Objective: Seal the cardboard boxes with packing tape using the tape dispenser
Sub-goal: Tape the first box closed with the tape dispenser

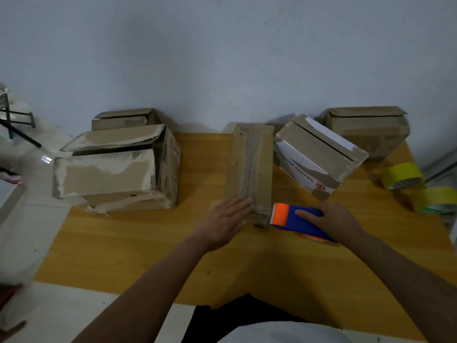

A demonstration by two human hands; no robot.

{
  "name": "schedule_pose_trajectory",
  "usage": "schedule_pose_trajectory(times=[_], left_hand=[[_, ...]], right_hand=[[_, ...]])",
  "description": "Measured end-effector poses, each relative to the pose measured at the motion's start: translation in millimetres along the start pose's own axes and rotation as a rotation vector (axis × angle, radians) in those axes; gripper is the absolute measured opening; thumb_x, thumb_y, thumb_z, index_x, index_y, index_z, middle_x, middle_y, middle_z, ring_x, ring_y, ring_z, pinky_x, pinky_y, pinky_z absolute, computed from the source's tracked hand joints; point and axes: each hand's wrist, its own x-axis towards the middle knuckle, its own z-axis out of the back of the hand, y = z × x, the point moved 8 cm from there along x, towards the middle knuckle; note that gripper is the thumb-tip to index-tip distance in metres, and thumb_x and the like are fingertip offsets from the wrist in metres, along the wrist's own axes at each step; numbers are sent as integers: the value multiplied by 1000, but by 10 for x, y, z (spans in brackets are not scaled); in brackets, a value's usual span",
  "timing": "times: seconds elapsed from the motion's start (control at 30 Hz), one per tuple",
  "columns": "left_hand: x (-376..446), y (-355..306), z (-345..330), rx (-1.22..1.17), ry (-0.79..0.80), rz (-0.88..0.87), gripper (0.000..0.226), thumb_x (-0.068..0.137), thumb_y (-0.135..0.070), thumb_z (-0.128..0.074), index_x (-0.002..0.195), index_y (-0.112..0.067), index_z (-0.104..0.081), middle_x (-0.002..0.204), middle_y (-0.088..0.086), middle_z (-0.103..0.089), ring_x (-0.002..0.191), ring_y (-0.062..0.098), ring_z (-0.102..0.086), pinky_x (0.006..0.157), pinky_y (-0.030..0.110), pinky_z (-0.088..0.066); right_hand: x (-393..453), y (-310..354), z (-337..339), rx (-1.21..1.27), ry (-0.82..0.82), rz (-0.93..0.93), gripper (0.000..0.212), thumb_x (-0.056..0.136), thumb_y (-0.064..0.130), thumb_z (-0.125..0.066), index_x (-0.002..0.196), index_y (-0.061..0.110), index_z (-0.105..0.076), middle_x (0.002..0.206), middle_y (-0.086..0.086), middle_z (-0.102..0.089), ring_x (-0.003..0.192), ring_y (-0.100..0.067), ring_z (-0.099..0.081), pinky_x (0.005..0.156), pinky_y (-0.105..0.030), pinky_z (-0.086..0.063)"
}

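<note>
While the flat left hand [226, 219] presses the narrow taped box [249, 169], the right hand [331, 219] grips the blue-orange dispenser [294, 216].

Right hand [332, 220] covers rear of dispenser [291, 216]; its fingers hidden on far side, grip unclear. Tape roll in dispenser mostly hidden, only orange sliver at bottom. Left hand [227, 220] motion-blurred, covers near left corner of narrow box [249, 169]. Back box [126, 118] largely hidden behind big box [116, 169]. Print on tilted box [319, 154] too small to read. Lower tape roll [435, 200] cut by right edge. Worktop [148, 243] near edge hidden by torso. Objects at left edge blurred, cut off, unidentifiable.
</note>
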Motion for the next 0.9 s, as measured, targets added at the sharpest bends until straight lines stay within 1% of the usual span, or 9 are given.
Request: schedule_pose_trajectory(times=[0.07, 0.13, 0.23, 0.3, 0.37, 0.47, 0.57, 0.8, 0.9], left_hand=[[7, 23, -210, 11, 152, -9, 57, 101, -46, -15, 155, -27, -15, 163, -9, -13, 150, 6, -1, 123, 29, -1], [-13, 103, -239, -8, 189, -6, 56, 102, -44, -19, 156, -27, -14, 163, -11, -8, 149, 2, 4, 120, 23, 5], [21, 127, -161, -21, 246, -37, 55, 103, -43, -26, 156, -28, -17, 162, -13, -10, 149, 1, 0, 121, 22, 0], [105, 66, -64, 41, 226, -58, 56, 102, -46, -20, 154, -27, -23, 161, -11, -17, 150, 5, -7, 123, 28, -10], [271, -53, -30, 84, 205, -55, 55, 103, -46, -16, 154, -28, -22, 161, -11, -15, 150, 8, -5, 123, 31, -8], [580, -160, -146, 74, 180, 79, 54, 105, -45, -13, 156, -31, -6, 163, -12, 2, 150, 10, 11, 123, 39, 4], [693, -74, -289, 116, 163, 211, 59, 99, -50, 3, 155, -31, 9, 163, -13, 15, 148, 12, 22, 121, 49, 3], [689, -39, -344, 135, 149, 183, 61, 96, -54, 9, 153, -32, 15, 160, -15, 22, 146, 9, 27, 121, 48, 10], [695, -32, -354, 116, 150, 186, 59, 98, -52, 5, 154, -33, 13, 159, -17, 23, 145, 7, 27, 120, 45, 12]], right_hand=[[10, 6, 3, -2, 5, 9, 69, 74, 77, -34, 99, 24, -71, 69, 1, -63, 62, -11, -58, 57, -28, -46], [25, 14, -7, 10, 14, 15, 67, 75, 77, -34, 97, 24, -71, 68, 1, -62, 61, -11, -57, 55, -26, -43], [37, 30, -35, 15, 23, 25, 70, 75, 77, -34, 98, 22, -72, 71, 1, -63, 62, -11, -57, 58, -30, -48], [38, 21, -18, 6, 14, 26, 67, 79, 75, -36, 104, 23, -71, 75, 1, -64, 64, -11, -58, 61, -32, -50], [38, 18, 2, -2, 4, 36, 67, 80, 75, -36, 107, 25, -71, 73, 3, -63, 64, -10, -57, 58, -31, -49], [37, 51, 3, -18, 3, 44, 55, 87, 68, -42, 104, 24, -70, 64, 11, -50, 59, -6, -50, 52, -23, -35], [36, 39, 20, 2, 1, 45, 49, 88, 66, -44, 104, 27, -69, 65, 9, -53, 59, -7, -52, 52, -23, -35], [-32, -71, 106, 68, 38, 62, 52, 86, 68, -46, 114, 30, -67, 88, 2, -69, 75, -11, -62, 68, -33, -54], [-86, -196, 130, 57, 36, 49, 50, 88, 65, -47, 118, 29, -66, 95, 2, -70, 74, -9, -60, 64, -26, -51]])
